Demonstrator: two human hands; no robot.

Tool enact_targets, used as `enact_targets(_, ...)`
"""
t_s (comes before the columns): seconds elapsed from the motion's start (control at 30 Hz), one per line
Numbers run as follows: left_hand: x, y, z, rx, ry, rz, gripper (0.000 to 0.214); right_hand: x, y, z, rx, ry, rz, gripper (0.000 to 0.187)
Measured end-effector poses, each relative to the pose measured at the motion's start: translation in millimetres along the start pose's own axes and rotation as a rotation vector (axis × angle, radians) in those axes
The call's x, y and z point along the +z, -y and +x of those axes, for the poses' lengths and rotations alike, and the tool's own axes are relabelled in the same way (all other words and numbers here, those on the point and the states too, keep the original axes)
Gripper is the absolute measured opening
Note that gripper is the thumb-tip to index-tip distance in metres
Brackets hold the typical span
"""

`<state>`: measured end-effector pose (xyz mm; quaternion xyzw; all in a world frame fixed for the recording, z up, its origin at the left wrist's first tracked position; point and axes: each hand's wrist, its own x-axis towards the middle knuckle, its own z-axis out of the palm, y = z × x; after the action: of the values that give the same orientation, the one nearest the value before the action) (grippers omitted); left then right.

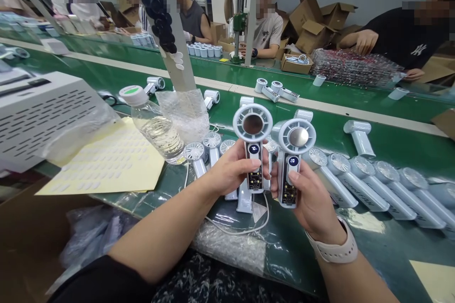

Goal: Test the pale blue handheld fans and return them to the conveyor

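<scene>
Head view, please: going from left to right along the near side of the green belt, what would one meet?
White vented machine → yellow sticker sheet → water bottle → fan in the left hand → fan in the right hand → row of lying fans.

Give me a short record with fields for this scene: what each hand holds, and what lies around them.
left hand: left hand holds a small fan, upright, display lit
right hand: right hand holds a second fan, upright, display lit
wrist: watch band on the right wrist
nearby: row of fans lying on the green table
left side: water bottle, yellow sheet
</scene>
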<state>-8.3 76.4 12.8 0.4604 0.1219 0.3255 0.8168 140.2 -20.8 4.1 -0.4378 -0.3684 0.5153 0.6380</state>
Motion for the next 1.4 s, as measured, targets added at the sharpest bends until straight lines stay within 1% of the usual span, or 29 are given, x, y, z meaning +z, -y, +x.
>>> enact_targets(0.03, -0.9, 0.8, 0.5, -0.006, 0.002, 0.028, 0.036, 0.7, 0.8, -0.6, -0.007, -0.009, 0.004, 0.022)
enact_targets(0.1, -2.5, 2.9, 2.4, -0.029, -0.057, 0.073, 0.034, 1.8, 0.7, -0.2, 0.000, -0.058, 0.014, 0.022)
enact_targets(0.17, -3.0, 4.1, 4.3, -0.054, -0.123, 0.079, 0.038, 1.9, -1.5, 2.1, 0.026, -0.116, 0.041, 0.023)
enact_targets(0.27, -0.7, 3.0, 5.3, -0.058, -0.163, 0.073, 0.045, 0.8, -5.6, 6.7, 0.050, -0.179, 0.099, 0.026)
enact_targets(0.33, 1.4, 1.8, 5.1, -0.061, -0.179, 0.071, 0.047, 0.0, -7.2, 8.9, 0.052, -0.202, 0.126, 0.026)
enact_targets(0.43, 2.3, 2.0, 4.8, -0.059, -0.218, 0.087, 0.044, -0.2, -7.3, 10.1, 0.052, -0.212, 0.125, 0.026)
enact_targets(0.5, 1.2, 3.5, 5.0, -0.055, -0.190, 0.109, 0.040, 0.7, -6.3, 10.1, 0.052, -0.199, 0.134, 0.026)
enact_targets(0.6, -1.6, 5.9, 5.7, -0.053, -0.099, 0.120, 0.037, 2.3, -4.8, 10.0, 0.054, -0.172, 0.165, 0.027)
enact_targets(0.67, -2.7, 6.4, 6.5, -0.059, -0.106, 0.133, 0.036, 2.2, -4.5, 10.5, 0.048, -0.168, 0.166, 0.026)
enact_targets(0.73, -3.0, 5.9, 7.3, -0.075, -0.164, 0.136, 0.037, 0.7, -4.9, 11.4, 0.043, -0.172, 0.159, 0.024)
enact_targets(0.8, -3.0, 5.2, 7.8, -0.087, -0.189, 0.100, 0.040, -1.6, -5.8, 12.5, 0.041, -0.181, 0.158, 0.023)
enact_targets(0.87, -3.2, 4.7, 7.7, -0.073, -0.155, 0.061, 0.043, -3.9, -6.7, 13.2, 0.042, -0.188, 0.158, 0.022)
enact_targets(0.97, -5.1, 5.0, 7.0, -0.023, -0.087, 0.077, 0.046, -5.6, -7.3, 12.6, 0.041, -0.170, 0.162, 0.021)
enact_targets(1.07, -8.4, 5.3, 6.4, -0.053, -0.050, 0.145, 0.043, -5.1, -6.4, 11.0, 0.018, -0.130, 0.178, 0.023)
enact_targets(1.17, -9.1, 4.0, 5.1, -0.061, -0.071, 0.263, 0.042, -5.1, -5.0, 10.8, 0.007, -0.127, 0.210, 0.029)
enact_targets(1.27, -5.4, 2.8, 3.4, -0.047, -0.101, 0.364, 0.043, -7.3, -4.5, 11.9, 0.040, -0.109, 0.261, 0.037)
enact_targets(1.33, -2.6, 3.6, 2.7, -0.039, -0.127, 0.364, 0.050, -8.6, -5.2, 12.4, 0.076, -0.096, 0.281, 0.042)
enact_targets(1.4, -0.9, 5.3, 2.8, -0.027, -0.140, 0.320, 0.058, -8.3, -6.6, 11.9, 0.100, -0.103, 0.294, 0.042)
